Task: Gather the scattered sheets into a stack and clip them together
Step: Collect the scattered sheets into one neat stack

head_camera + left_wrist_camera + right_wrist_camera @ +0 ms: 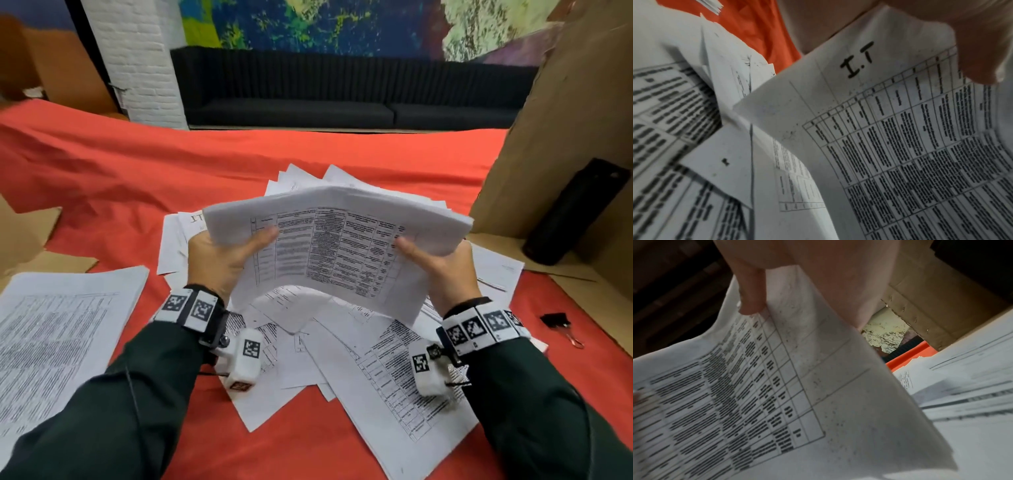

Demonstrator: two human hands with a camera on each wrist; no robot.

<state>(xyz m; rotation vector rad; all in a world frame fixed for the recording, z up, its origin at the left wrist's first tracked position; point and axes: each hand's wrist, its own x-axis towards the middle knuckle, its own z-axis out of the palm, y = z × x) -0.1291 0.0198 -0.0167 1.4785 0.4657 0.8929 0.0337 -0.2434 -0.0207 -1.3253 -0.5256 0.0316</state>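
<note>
Both hands hold a thick stack of printed sheets (339, 246) up above the table. My left hand (222, 253) grips its left edge, thumb on the front page. My right hand (442, 257) grips the right edge the same way. The stack bows upward in the middle. In the left wrist view the held sheets (900, 129) show a table headed "I.T". In the right wrist view the thumb (752, 296) presses on the held sheets (777, 386). Loose sheets (359, 342) lie scattered on the red cloth below. A black binder clip (558, 323) lies at the right.
A separate pile of printed sheets (58, 335) lies at the left on the red cloth (137, 178). Cardboard panels (561, 137) stand at the right, with a black bottle (575, 212) leaning against them. More cardboard (27, 240) lies at the left edge.
</note>
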